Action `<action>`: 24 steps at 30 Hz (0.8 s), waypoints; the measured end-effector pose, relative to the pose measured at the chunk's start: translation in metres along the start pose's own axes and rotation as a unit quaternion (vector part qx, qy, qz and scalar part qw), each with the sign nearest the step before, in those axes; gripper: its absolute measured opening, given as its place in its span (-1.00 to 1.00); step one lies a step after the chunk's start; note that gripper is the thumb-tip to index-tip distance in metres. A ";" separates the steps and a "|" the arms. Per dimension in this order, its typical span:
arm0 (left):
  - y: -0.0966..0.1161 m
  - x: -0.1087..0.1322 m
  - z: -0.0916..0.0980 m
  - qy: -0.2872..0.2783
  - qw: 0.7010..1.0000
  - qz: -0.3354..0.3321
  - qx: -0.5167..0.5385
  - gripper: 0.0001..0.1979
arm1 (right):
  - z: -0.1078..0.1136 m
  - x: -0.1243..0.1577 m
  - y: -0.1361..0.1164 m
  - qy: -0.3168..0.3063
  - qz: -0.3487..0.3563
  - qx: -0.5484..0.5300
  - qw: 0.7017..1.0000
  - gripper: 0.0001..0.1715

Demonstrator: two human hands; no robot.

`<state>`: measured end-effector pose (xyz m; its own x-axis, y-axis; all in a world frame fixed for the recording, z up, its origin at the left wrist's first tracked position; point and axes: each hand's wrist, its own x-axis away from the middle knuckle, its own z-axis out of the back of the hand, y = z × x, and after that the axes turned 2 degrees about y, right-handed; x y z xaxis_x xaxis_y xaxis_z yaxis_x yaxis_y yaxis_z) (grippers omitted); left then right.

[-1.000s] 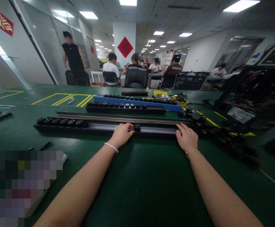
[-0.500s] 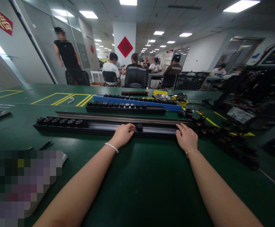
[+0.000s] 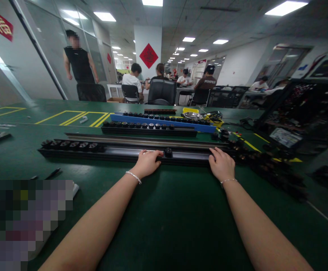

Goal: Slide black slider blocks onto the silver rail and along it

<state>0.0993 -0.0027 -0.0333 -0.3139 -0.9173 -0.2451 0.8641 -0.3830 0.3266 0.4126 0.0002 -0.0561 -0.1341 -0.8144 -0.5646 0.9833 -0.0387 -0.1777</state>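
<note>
A long black rail (image 3: pixel 118 155) with a grey inner channel lies across the green table in front of me. My left hand (image 3: pixel 147 164) is closed over its near edge, thumb on the front side. Its forefinger tip reaches a small black block (image 3: pixel 168 152) sitting in the channel and appears to touch it. Farther right, my right hand (image 3: pixel 223 162) is closed on the same rail, fingers over the top and thumb at the front. Several black parts (image 3: pixel 70 145) stand in a row in the rail's left end.
Behind lie another narrow rail (image 3: pixel 147 140), a black rail with parts (image 3: pixel 149 130) and a blue tray (image 3: pixel 164 121). Loose black parts (image 3: pixel 273 169) are heaped right, by a dark open-fronted case (image 3: pixel 288 113). A blurred-out object (image 3: pixel 25 222) lies front left. People sit and stand beyond.
The small black block has slid slightly right along the channel, with my left fingertips moving right beside it. My right hand stays in place on the rail.
</note>
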 end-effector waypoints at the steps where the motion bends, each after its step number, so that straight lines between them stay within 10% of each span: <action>1: 0.000 0.000 0.000 -0.001 1.000 0.000 -0.010 -0.66 | 0.000 0.000 0.000 0.003 0.000 -0.002 1.000 -0.50; 15: 0.000 0.001 -0.006 -0.001 0.998 -0.026 -0.059 -0.50 | 0.000 0.009 -0.079 -0.028 0.156 -0.137 0.978 -0.55; 24: 0.002 0.003 -0.006 0.004 0.996 -0.044 -0.077 -0.49 | -0.008 0.011 -0.147 -0.043 0.003 -0.150 0.988 -0.60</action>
<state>0.1026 -0.0058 -0.0387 -0.3884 -0.8800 -0.2733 0.8836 -0.4399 0.1607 0.2652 0.0016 -0.0423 -0.1042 -0.8606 -0.4984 0.9021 0.1292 -0.4117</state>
